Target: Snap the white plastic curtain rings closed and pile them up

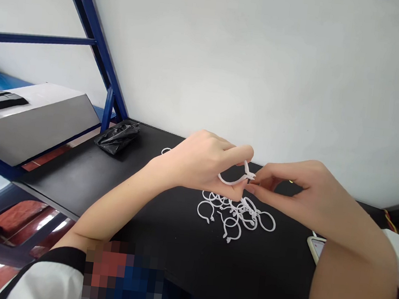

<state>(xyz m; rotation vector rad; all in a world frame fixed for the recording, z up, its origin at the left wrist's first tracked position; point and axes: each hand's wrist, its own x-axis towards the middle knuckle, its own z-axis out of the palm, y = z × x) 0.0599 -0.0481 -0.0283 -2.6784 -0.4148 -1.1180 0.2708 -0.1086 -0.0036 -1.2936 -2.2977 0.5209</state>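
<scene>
Catalogue entry: your left hand (198, 161) grips, pressed together, a white plastic snap ring (225, 181) lying crosswise, clasp end toward your nearby right hand (288, 188), whose pinching fingertips (252, 188) perhaps touch it, above a heap of rings (237, 216) on the black desk (175, 233).

Workshop, black workbench (181, 243), blue steel rack (89, 24)

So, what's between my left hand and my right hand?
In the head view, a white plastic ring lies between them, gripped by the left hand, its clasp end at the fingertips of the right hand.
</scene>
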